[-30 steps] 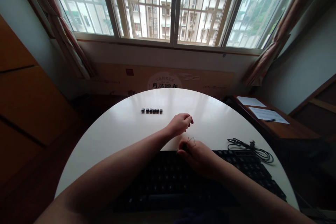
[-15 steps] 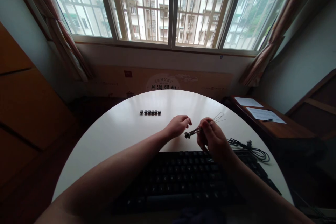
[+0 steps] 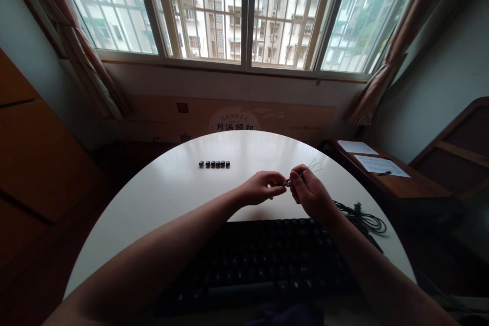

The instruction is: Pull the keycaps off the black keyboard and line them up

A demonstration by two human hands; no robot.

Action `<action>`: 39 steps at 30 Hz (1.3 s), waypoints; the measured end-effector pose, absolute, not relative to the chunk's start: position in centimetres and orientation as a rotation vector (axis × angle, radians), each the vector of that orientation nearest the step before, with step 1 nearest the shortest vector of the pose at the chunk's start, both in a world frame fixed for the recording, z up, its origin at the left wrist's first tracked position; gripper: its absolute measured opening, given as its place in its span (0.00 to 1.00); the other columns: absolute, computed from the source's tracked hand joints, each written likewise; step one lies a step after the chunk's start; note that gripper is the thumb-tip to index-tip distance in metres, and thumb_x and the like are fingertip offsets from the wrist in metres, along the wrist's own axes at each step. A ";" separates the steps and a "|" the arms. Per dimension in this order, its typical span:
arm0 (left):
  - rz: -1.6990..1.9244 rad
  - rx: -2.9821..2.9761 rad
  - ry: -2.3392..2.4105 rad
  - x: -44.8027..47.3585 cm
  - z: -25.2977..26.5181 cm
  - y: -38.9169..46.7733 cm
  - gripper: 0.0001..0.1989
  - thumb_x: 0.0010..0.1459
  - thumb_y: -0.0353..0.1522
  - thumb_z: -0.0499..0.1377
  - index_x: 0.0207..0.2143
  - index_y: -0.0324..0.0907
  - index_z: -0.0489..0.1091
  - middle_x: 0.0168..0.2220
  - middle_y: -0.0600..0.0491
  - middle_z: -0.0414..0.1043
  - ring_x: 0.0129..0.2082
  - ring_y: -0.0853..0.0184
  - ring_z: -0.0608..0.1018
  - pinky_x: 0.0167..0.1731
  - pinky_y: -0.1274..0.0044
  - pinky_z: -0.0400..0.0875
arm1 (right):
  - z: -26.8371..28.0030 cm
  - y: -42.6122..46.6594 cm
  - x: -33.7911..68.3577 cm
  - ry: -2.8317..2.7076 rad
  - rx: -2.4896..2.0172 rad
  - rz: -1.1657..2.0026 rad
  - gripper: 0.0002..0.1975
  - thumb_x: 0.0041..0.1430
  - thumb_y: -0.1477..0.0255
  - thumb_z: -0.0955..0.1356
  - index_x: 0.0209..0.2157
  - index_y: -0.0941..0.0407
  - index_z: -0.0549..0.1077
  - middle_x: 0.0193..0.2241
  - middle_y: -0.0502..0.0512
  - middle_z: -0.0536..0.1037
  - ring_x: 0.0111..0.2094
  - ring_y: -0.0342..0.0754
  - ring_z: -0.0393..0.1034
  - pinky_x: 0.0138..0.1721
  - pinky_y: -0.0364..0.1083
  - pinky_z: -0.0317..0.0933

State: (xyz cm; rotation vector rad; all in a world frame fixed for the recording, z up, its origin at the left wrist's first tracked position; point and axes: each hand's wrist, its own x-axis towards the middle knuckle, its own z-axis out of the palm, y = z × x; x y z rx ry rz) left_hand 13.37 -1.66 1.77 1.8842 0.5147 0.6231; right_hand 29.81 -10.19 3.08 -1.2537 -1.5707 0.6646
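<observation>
My right hand (image 3: 311, 191) is closed round a keycap puller (image 3: 289, 182), whose thin wire loops (image 3: 315, 165) stick out behind the fingers. Its front end points left at my left hand (image 3: 263, 187). There the left thumb and fingers pinch a small black keycap (image 3: 280, 184), mostly hidden by the fingertips. Both hands are raised over the white table, just beyond the far edge of a black keyboard (image 3: 267, 249). Several loose black keycaps (image 3: 218, 164) stand in a row on the table to the left, with a slightly wider gap after the leftmost one.
A coiled black cable (image 3: 369, 221) lies on the round white table (image 3: 153, 188) at the keyboard's right. Dark purplish cloth (image 3: 284, 315) shows at the bottom edge. Beyond the table on the right, papers (image 3: 382, 165) and a pen (image 3: 384, 173) rest on a wooden surface.
My left hand has moved right and its fingers have closed on the keycap at the puller's end. The puller's tip has risen slightly. The view has shifted a little.
</observation>
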 end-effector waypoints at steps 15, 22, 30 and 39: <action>0.465 1.793 0.503 12.9 2.9 -1.1 0.17 0.49 0.38 0.68 0.39 0.38 0.76 0.33 0.49 0.78 0.32 0.67 0.77 0.30 0.76 0.71 | 4.1 -10.8 30.0 -1.606 -1.393 0.519 0.16 0.67 0.56 0.59 0.33 0.54 0.63 0.19 0.47 0.69 0.18 0.44 0.61 0.22 0.42 0.57; 0.397 1.832 0.487 12.3 4.8 -1.0 0.19 0.50 0.39 0.68 0.41 0.39 0.76 0.36 0.47 0.79 0.35 0.65 0.78 0.33 0.75 0.71 | 4.3 -11.1 29.7 -1.551 -1.316 0.520 0.18 0.66 0.54 0.59 0.32 0.54 0.63 0.17 0.46 0.68 0.17 0.42 0.58 0.20 0.41 0.54; 0.525 1.895 0.640 10.7 6.2 0.5 0.17 0.51 0.38 0.66 0.42 0.39 0.76 0.37 0.47 0.79 0.36 0.65 0.77 0.34 0.73 0.72 | 4.1 -10.8 30.1 -1.529 -1.338 0.408 0.16 0.67 0.55 0.59 0.33 0.53 0.62 0.17 0.45 0.65 0.18 0.43 0.60 0.21 0.42 0.55; 1.215 1.860 1.033 6.2 7.1 5.9 0.14 0.59 0.37 0.53 0.38 0.38 0.74 0.30 0.53 0.69 0.26 0.72 0.69 0.25 0.80 0.67 | 3.7 -10.8 30.2 -1.495 -1.263 0.391 0.14 0.66 0.57 0.61 0.35 0.53 0.63 0.21 0.47 0.68 0.20 0.43 0.62 0.22 0.42 0.58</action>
